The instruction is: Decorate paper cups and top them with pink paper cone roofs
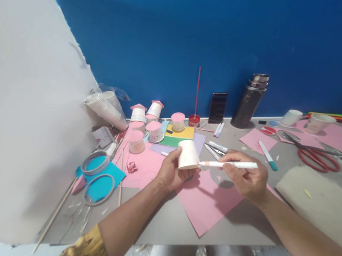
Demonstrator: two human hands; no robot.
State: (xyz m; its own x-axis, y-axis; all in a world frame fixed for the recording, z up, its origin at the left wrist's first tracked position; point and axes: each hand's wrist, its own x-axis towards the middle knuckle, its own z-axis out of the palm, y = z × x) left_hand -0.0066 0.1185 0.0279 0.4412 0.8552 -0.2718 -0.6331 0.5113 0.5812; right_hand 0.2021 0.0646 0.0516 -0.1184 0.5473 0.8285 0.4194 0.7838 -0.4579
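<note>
My left hand (173, 171) is closed around a white paper cup (187, 155), held upside down above the table. In my right hand (246, 176) is a white marker (228, 164) with a pale orange band near its tip. The marker's tip is at the lower right side of the cup; whether it touches cannot be told. Below the hands lies a pink paper sheet (206, 209) with a round hole cut near its upper edge. Behind the cup stand several upturned paper cups with pink paper tops, such as this one (155, 131).
Red-handled scissors (318, 158), a teal-capped marker (268, 156) and a beige cloth (325, 198) lie right. At the back are a dark flask (249, 102), a phone (217, 107) and a red stick in a base (194, 120). Left are tape rings (99, 190) and stacked cups (106, 108).
</note>
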